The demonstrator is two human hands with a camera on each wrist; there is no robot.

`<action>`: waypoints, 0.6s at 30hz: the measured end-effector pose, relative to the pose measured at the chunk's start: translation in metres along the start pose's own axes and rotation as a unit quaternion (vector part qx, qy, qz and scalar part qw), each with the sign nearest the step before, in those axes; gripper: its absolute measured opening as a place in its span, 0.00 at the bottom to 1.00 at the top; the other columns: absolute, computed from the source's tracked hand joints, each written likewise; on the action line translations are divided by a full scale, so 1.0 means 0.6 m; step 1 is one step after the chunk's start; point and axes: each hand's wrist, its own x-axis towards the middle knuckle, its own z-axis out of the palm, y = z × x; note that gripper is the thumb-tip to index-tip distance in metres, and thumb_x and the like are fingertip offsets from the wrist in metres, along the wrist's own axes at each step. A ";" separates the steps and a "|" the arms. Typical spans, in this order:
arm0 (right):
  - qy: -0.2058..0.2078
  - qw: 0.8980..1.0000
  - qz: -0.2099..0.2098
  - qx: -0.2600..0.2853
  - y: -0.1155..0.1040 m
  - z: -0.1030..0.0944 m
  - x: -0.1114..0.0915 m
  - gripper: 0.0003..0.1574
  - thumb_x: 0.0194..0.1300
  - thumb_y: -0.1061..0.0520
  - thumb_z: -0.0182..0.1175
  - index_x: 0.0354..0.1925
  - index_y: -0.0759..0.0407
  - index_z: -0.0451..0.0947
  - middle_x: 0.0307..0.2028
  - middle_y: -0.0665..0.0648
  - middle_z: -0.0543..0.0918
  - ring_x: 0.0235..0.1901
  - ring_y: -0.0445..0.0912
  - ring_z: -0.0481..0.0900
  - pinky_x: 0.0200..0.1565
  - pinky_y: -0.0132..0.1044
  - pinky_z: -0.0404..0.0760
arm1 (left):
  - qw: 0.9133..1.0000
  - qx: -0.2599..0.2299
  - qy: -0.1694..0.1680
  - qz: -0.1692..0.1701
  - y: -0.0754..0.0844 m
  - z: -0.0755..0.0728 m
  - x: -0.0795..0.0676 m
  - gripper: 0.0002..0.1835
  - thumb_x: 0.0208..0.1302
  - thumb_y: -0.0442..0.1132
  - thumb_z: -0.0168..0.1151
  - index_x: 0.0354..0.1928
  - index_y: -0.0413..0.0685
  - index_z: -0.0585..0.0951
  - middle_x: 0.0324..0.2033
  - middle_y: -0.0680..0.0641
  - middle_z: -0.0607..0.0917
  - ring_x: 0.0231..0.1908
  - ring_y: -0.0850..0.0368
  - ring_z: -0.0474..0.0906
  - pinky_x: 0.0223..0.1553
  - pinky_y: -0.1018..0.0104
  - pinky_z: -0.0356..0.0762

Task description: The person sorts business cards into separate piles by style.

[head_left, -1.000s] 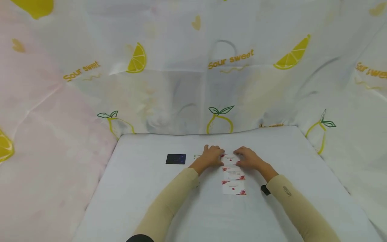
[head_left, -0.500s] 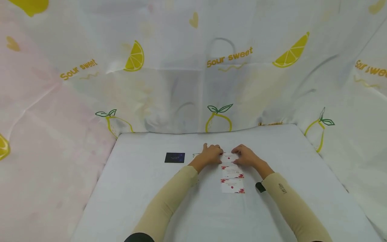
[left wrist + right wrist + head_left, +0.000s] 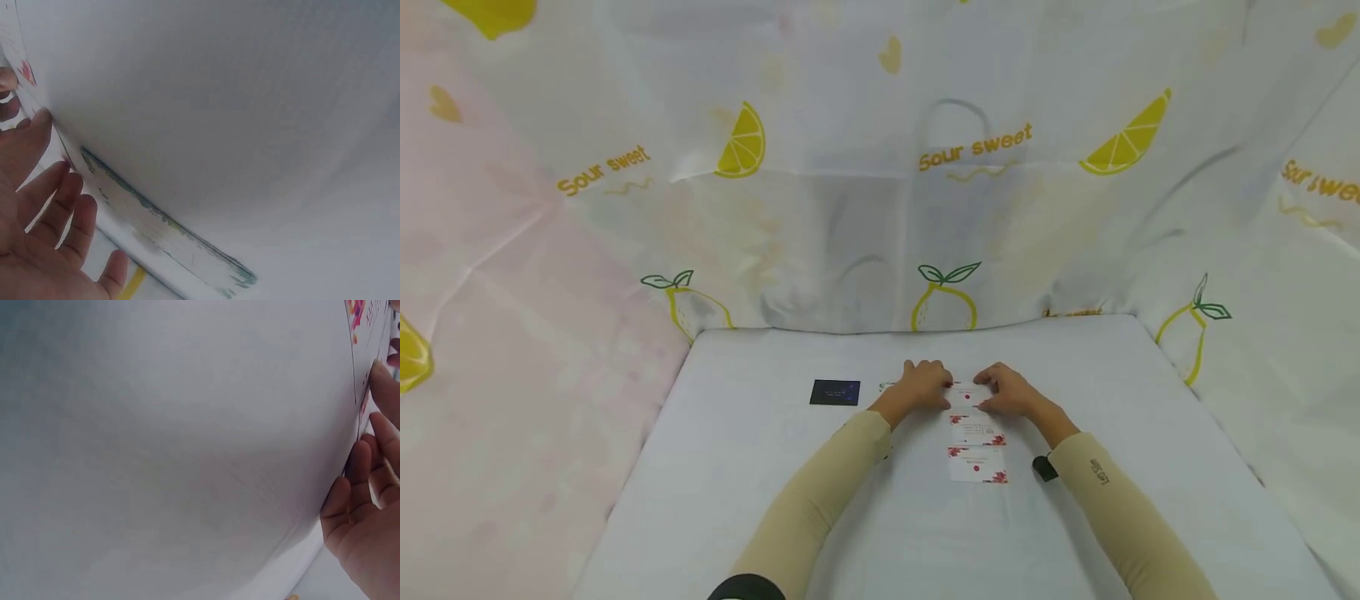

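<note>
A white business card (image 3: pixel 966 394) with red corner flowers and a red dot lies on the white table (image 3: pixel 760 500), at the top of a column. My left hand (image 3: pixel 919 387) holds its left end, thumb near the lower corner and fingers at the upper one. On the opposite end my right hand (image 3: pixel 1013 390) grips it likewise, its thumb (image 3: pixel 380 381) and fingers (image 3: pixel 375 450) at the card's edge. Below lie two matching cards, a middle card (image 3: pixel 977 431) and a lower card (image 3: pixel 977 465). A green-edged white card (image 3: pixel 169 231) sits beside my left hand, mostly hidden by it in the head view.
A dark blue business card (image 3: pixel 835 392) lies farther left. Behind the table hangs a pale curtain (image 3: pixel 850 208) printed with lemons, meeting the table's back edge. A small black thing (image 3: pixel 1045 468) shows at the right wrist.
Both hands stay at the ends of the top card, with the right hand and forearm shifted slightly left. The cards look the same; the head view tilts a little.
</note>
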 end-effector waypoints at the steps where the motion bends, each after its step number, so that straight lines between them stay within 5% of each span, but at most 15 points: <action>1: 0.000 1.000 -0.004 0.001 0.001 0.001 0.000 0.28 0.56 0.60 0.72 0.54 0.64 0.78 0.52 0.64 0.77 0.45 0.52 0.74 0.49 0.46 0.75 | 1.000 -0.003 0.003 0.001 0.000 -0.001 0.000 0.21 0.59 0.51 0.71 0.53 0.54 0.84 0.46 0.53 0.81 0.48 0.54 0.76 0.59 0.46 0.64; 7: -0.002 1.000 -0.024 0.001 0.006 0.005 0.002 0.28 0.55 0.61 0.73 0.54 0.65 0.78 0.51 0.63 0.77 0.43 0.51 0.73 0.46 0.44 0.75 | 1.000 -0.027 0.010 -0.003 -0.001 -0.003 -0.002 0.17 0.56 0.48 0.74 0.46 0.53 0.85 0.39 0.55 0.81 0.41 0.56 0.74 0.55 0.49 0.64; 18: 0.001 1.000 -0.006 0.008 0.005 0.002 0.000 0.28 0.55 0.60 0.73 0.54 0.64 0.78 0.52 0.63 0.77 0.44 0.52 0.74 0.48 0.46 0.76 | 0.998 -0.052 -0.001 -0.020 0.004 -0.002 0.004 0.19 0.58 0.44 0.73 0.51 0.52 0.85 0.44 0.53 0.83 0.47 0.54 0.76 0.63 0.43 0.60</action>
